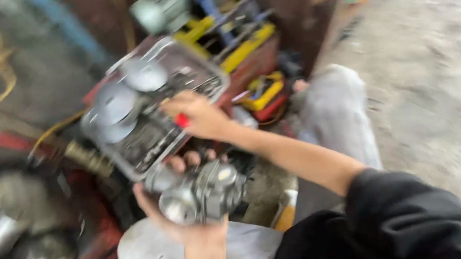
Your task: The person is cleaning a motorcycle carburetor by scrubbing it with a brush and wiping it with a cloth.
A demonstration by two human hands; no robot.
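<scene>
Over the parts tray [206, 69], rt hand [201, 115] fingers pinch red-handled tool [181, 120]; lt hand [179, 216] cups metal carburetor [204, 194].

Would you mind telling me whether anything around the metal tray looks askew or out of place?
The metal tray sits tilted on the clutter, round metal discs piled toward its lower end. The right hand reaches into it; the left hand cradles a carburetor-like metal part. Blur hides finer damage.

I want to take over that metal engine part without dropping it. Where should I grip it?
Cup the metal engine part from below, as the left hand does now: its lumpy body rests in the palm, fingers curling over the far side. The right hand is at the tray.
</scene>
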